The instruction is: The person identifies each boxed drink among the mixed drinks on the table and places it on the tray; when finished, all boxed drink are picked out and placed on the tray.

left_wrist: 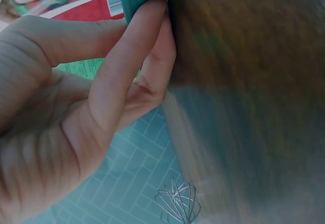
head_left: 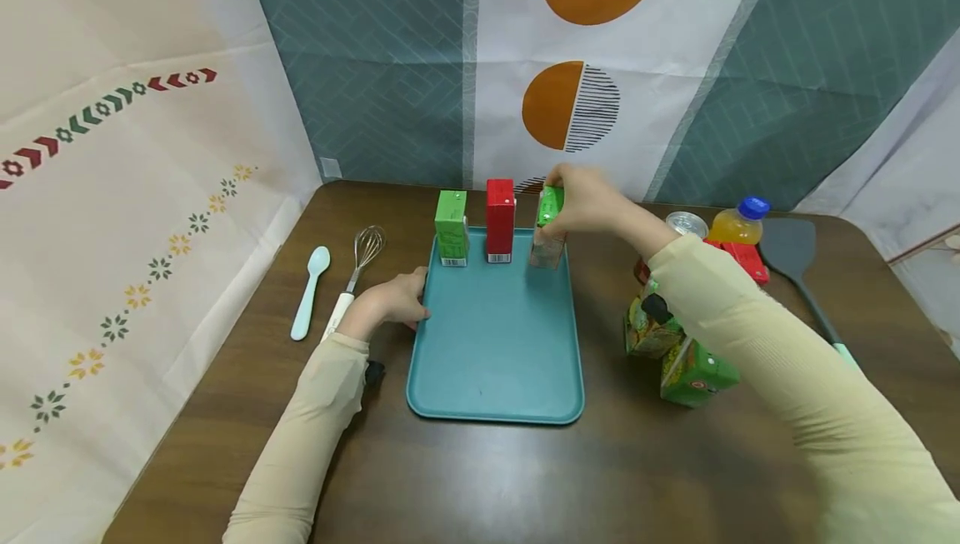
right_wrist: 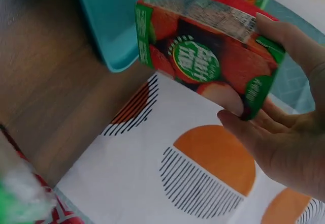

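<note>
The right hand [head_left: 588, 201] grips an apple-pictured drink carton [head_left: 549, 252] by its upper end at one o'clock on the teal tray [head_left: 495, 331]; whether its base touches down, I cannot tell. A red carton [head_left: 500, 223] stands at twelve, a green carton [head_left: 452, 232] at eleven. The left hand [head_left: 397, 298] pinches the rim near ten.

Carton [right_wrist: 200, 56] (green-topped) at tray [head_left: 491, 344] corner

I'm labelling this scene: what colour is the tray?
The tray is teal, clearest in the head view.
</note>
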`<state>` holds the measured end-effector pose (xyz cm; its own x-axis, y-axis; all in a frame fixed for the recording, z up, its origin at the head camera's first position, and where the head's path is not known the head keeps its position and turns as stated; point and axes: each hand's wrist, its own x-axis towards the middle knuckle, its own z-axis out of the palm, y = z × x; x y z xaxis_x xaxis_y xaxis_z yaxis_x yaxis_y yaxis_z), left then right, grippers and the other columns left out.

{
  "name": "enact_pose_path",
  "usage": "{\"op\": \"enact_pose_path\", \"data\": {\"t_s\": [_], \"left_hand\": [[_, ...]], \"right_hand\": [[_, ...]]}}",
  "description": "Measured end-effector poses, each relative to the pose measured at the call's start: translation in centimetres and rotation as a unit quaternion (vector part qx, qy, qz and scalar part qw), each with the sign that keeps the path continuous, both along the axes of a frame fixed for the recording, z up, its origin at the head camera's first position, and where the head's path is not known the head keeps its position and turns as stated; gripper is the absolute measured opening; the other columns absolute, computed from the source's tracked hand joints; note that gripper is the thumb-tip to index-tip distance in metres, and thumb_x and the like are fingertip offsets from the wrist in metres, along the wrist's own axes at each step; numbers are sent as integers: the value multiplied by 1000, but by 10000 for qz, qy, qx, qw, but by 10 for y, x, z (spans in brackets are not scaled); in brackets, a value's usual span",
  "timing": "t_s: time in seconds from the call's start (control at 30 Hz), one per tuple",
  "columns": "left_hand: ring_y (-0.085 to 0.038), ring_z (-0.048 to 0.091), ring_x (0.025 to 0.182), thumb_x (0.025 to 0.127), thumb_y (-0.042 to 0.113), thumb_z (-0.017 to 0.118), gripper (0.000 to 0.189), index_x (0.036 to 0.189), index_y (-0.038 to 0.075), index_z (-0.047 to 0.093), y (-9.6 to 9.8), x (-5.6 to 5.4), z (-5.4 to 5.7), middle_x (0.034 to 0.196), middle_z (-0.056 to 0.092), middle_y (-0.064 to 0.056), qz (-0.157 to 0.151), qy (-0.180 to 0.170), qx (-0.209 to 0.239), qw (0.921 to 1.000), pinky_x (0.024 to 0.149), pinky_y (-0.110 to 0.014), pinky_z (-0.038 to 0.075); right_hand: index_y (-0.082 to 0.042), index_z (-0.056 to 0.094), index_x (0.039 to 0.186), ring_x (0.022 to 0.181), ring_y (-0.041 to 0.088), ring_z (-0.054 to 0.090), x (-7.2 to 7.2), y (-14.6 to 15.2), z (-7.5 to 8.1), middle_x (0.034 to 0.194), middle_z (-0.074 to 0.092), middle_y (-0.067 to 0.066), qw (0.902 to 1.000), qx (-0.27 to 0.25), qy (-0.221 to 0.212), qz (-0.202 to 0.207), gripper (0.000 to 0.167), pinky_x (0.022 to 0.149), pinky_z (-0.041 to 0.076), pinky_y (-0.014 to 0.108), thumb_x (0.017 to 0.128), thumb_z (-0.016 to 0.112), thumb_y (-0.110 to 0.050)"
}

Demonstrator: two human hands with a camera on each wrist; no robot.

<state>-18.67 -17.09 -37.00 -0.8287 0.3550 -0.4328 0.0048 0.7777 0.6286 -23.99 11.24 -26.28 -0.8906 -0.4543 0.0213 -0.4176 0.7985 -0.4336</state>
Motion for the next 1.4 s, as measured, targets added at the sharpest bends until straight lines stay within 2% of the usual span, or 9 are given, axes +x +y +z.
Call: {"op": "enact_pose_path", "data": {"t_s": [0.17,0.33,0.63,0.73,0.83,0.93,1.03,1.17,1.4], "left_hand": [[-30,63,87,84,-6,58,74,144,-9,14,3,3,-4,123,47,-32,-143,-6,95,9999,62,-31,56],[-32,61,93,83,-6,59,73,142,-9,17,5,2,-2,120,48,-31,-209,151,187,9995,62,-31,56],[-32,61,94,84,-7,59,75,143,-8,13,9,3,-1,122,48,-32,-132,-34,216,9997,63,-31,56],[-32,61,93,84,-6,59,76,144,-7,13,9,2,-1,123,47,-32,-95,-31,169,9998,63,-31,56],[-31,61,94,85,-6,59,77,144,-8,10,7,0,1,124,47,-33,-65,-37,165,9998,63,-30,56],[-32,61,96,85,-6,58,77,144,-8,9,4,-2,2,123,47,-33,-49,-54,160,9998,64,-30,56],[-33,60,98,86,-6,57,76,144,-8,8,1,-4,2,124,46,-34,-34,-103,171,9998,65,-31,56],[-31,62,93,86,-5,57,77,145,-7,7,0,-4,0,121,47,-33,8,-154,142,9998,65,-31,56],[-26,63,83,86,-5,58,78,145,-7,7,0,-4,-2,111,53,-30,64,-142,38,9999,64,-30,56]], "right_hand": [[6,45,120,87,29,52,-10,1,-11,109,55,20,9984,360,-442,63,67,71,51,36,68,81,-15],[7,42,126,95,30,49,-15,2,-14,116,52,20,9958,607,-677,98,69,79,51,39,69,79,-10],[7,43,131,100,33,49,-17,4,-21,119,52,22,9967,607,-539,-9,71,85,50,43,71,79,-11],[5,41,134,104,33,47,-19,5,-21,126,49,22,9971,506,-555,69,73,88,48,44,74,78,-13],[3,36,139,116,33,43,-19,7,-13,137,42,21,9972,327,-617,285,77,98,41,46,77,76,-17],[1,32,142,129,34,34,-15,14,1,144,35,19,9967,180,-631,470,78,106,31,49,80,73,-21],[-3,32,143,135,35,27,-7,26,13,146,33,17,9966,184,-579,553,75,108,26,52,82,70,-24],[-7,33,144,135,36,27,5,47,23,147,32,16,9962,203,-592,602,72,107,26,56,84,68,-30],[-13,37,143,132,40,32,30,93,23,146,35,15,9972,130,-655,341,70,102,30,59,85,66,-40]]}}
